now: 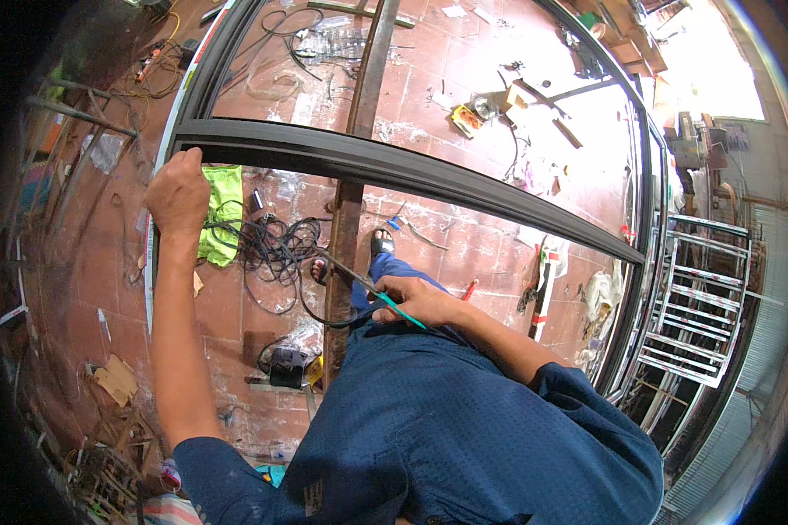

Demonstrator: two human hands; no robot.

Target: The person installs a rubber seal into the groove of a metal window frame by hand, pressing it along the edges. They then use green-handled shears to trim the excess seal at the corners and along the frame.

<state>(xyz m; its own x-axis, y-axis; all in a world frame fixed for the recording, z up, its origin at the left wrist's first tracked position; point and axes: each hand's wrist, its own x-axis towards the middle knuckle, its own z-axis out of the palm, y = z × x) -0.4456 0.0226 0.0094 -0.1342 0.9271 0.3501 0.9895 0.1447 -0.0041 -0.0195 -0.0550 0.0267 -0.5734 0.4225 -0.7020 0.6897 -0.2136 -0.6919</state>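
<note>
A large black metal frame (324, 157) with a crossbar spans the view in front of me. At its left corner, my left hand (178, 194) is closed in a fist, thumb side against the frame; what its fingers hold is hidden. My right hand (416, 302), near my waist, is closed around a slim tool with a teal handle (400, 311) and a greyish shaft pointing up-left. A thin black rubber strip (311, 317) runs to this hand from a tangled black coil (280, 245) on the floor.
A dark beam (345, 227) runs under the frame. Bright green cloth (225, 214) lies beside the coil. Blue-handled scissors (397, 222), a yellow item (466, 121) and scraps litter the tiled floor (271, 394). At right stands a metal rack (696, 297).
</note>
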